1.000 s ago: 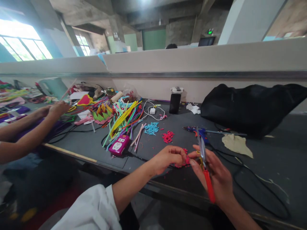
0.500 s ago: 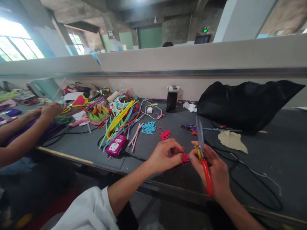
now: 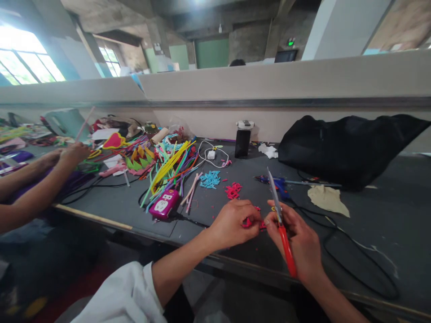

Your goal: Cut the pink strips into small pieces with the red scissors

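My right hand [image 3: 298, 240] is wrapped around a pair of scissors [image 3: 287, 251] with red handles, blades pointing up and away. A small bit of yellow [image 3: 273, 208] shows beside its fingers. My left hand [image 3: 235, 224] is just left of it, thumb and fingertips drawn together in a pinch low over the table. Small red pieces [image 3: 262, 225] show around its fingertips; what exactly the pinch holds is hidden. Beyond the left hand lie a pile of short red pieces [image 3: 233, 190] and a pile of short blue pieces [image 3: 209, 179].
Colourful pipe cleaners [image 3: 171, 168] and a purple power socket box [image 3: 164, 204] lie left. A black phone [image 3: 242, 143] stands near the partition. On the right are a blue glue gun [image 3: 281, 186], a black bag [image 3: 340, 148], beige cloth [image 3: 328, 200] and a black cable [image 3: 357, 273]. A co-worker's hands [image 3: 74, 152] work far left.
The scissors have tilted, their blade tips swinging left and slightly down. My left hand has shifted a little, and more red shows between its fingers.
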Action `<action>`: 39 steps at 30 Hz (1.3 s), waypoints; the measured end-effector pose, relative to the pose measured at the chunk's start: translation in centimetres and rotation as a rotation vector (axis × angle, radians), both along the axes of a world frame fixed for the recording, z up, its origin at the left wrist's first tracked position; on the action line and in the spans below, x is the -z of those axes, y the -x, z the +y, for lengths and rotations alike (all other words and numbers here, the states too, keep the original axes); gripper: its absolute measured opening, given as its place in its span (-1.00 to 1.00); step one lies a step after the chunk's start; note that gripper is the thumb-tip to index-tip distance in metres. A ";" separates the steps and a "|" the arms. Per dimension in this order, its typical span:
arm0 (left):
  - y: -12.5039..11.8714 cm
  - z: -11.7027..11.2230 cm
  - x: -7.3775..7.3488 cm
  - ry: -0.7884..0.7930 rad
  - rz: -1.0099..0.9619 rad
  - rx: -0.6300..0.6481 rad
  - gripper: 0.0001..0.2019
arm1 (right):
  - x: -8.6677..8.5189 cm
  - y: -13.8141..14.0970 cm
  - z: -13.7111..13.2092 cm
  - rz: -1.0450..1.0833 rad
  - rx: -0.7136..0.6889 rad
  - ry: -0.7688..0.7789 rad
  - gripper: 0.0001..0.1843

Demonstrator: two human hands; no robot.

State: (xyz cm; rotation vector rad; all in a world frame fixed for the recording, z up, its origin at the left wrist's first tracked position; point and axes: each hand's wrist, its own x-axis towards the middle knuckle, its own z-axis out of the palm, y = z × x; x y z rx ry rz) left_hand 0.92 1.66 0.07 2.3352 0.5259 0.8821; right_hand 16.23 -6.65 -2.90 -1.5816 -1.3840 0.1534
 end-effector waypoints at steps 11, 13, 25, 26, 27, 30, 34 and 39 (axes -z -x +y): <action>-0.3 0.2 -0.1 0.850 -0.560 -0.167 -0.94 | 0.3 0.2 -0.1 -0.084 0.009 0.007 -0.61; -0.2 0.3 -0.3 0.945 -0.721 -0.157 -0.93 | 0.9 0.4 -0.1 -0.153 0.007 0.037 -0.62; -0.3 0.0 -0.3 1.023 -0.906 -0.149 -0.92 | 2.6 1.4 -0.1 -0.328 -0.009 0.061 -0.64; -0.3 0.0 -0.3 1.021 -0.908 -0.154 -0.92 | 2.7 1.4 -0.1 -0.334 -0.008 0.060 -0.63; -0.4 -0.1 -0.3 1.021 -0.910 -0.159 -0.91 | 2.8 1.3 -0.1 -0.338 -0.009 0.065 -0.63; -0.5 -0.3 -0.4 1.021 -0.928 -0.163 -0.91 | 3.0 1.1 -0.2 -0.340 -0.007 0.094 -0.64; -0.6 -0.5 -0.3 1.021 -0.952 -0.154 -0.91 | 3.1 1.1 -0.2 -0.359 -0.005 0.087 -0.64; -0.7 -0.6 -0.3 1.019 -0.959 -0.155 -0.93 | 3.4 1.0 -0.2 -0.417 0.009 0.047 -0.64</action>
